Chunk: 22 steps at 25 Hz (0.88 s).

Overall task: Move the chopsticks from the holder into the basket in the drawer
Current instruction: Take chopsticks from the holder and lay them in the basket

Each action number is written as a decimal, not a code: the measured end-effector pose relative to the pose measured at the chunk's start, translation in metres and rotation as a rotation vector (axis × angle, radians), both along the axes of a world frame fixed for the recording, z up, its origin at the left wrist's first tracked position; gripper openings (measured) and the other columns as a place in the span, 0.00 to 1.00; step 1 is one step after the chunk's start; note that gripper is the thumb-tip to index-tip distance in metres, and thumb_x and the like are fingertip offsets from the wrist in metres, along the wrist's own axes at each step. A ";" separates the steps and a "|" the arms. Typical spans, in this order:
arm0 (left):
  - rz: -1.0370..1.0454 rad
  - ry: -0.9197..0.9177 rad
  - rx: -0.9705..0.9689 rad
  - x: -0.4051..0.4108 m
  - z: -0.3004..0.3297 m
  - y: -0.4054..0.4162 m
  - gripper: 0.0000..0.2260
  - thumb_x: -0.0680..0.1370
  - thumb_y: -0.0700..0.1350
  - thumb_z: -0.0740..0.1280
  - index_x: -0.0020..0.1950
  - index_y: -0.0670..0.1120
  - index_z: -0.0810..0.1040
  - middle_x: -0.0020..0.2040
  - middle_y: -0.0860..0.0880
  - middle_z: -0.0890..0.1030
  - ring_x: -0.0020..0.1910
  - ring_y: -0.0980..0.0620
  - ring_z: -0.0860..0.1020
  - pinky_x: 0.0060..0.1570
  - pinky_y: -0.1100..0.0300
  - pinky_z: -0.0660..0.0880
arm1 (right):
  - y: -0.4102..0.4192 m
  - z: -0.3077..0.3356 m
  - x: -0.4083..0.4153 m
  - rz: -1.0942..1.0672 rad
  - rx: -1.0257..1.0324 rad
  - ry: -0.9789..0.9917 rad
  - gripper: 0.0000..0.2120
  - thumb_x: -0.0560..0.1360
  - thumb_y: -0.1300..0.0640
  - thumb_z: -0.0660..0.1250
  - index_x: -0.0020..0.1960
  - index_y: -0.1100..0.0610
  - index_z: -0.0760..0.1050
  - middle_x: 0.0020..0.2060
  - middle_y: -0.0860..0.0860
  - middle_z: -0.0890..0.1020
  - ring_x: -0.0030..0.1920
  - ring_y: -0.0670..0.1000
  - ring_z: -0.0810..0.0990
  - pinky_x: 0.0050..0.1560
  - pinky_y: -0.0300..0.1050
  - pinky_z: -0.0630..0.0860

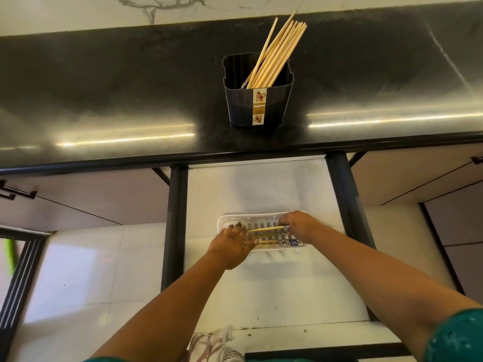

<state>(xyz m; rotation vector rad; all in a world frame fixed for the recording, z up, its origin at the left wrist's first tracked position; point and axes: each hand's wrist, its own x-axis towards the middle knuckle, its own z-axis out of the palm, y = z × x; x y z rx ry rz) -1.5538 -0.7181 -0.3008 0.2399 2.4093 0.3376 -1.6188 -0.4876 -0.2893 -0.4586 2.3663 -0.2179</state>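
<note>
A black plastic holder (257, 103) stands on the dark countertop, with several wooden chopsticks (277, 52) leaning out to the upper right. Below it the drawer (261, 189) is pulled out, and a white slotted basket (251, 220) lies on its white floor. Several chopsticks (265, 229) lie crosswise in the basket. My right hand (300, 226) pinches the right end of the top one. My left hand (232, 248) rests over the basket's left end, fingers on the chopsticks' left ends.
The countertop (130, 100) is glossy and black with a marble wall behind. Dark drawer rails (175, 218) run along both sides of the drawer. Closed cabinet fronts with black handles (15, 192) flank it. A white shoe (217, 346) shows at the bottom.
</note>
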 end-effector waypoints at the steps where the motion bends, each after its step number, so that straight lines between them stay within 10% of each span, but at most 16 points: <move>1: -0.057 0.072 -0.022 0.006 -0.002 0.001 0.32 0.80 0.63 0.46 0.78 0.47 0.48 0.79 0.46 0.50 0.77 0.44 0.49 0.74 0.48 0.46 | -0.001 -0.004 0.005 0.011 0.017 0.018 0.17 0.77 0.65 0.61 0.63 0.56 0.77 0.61 0.55 0.79 0.59 0.56 0.78 0.61 0.49 0.74; 12: -0.057 0.114 -0.103 0.022 -0.019 0.007 0.37 0.77 0.67 0.42 0.78 0.43 0.49 0.79 0.44 0.49 0.78 0.45 0.46 0.73 0.50 0.38 | -0.002 -0.029 0.026 0.048 0.046 0.180 0.18 0.83 0.55 0.51 0.68 0.58 0.71 0.67 0.55 0.74 0.66 0.56 0.71 0.66 0.51 0.70; 18: -0.043 0.097 -0.127 0.023 -0.023 0.006 0.38 0.76 0.69 0.42 0.78 0.45 0.49 0.79 0.46 0.50 0.77 0.45 0.47 0.73 0.50 0.40 | -0.004 -0.031 0.067 0.056 0.086 0.058 0.37 0.79 0.34 0.43 0.79 0.56 0.47 0.79 0.54 0.51 0.79 0.54 0.48 0.78 0.55 0.47; 22: -0.024 0.084 -0.135 0.027 -0.025 0.007 0.36 0.77 0.68 0.43 0.78 0.47 0.50 0.79 0.48 0.54 0.77 0.45 0.51 0.73 0.50 0.44 | -0.006 -0.026 0.073 0.107 0.171 0.095 0.32 0.82 0.42 0.51 0.79 0.59 0.50 0.78 0.56 0.55 0.78 0.55 0.54 0.78 0.53 0.53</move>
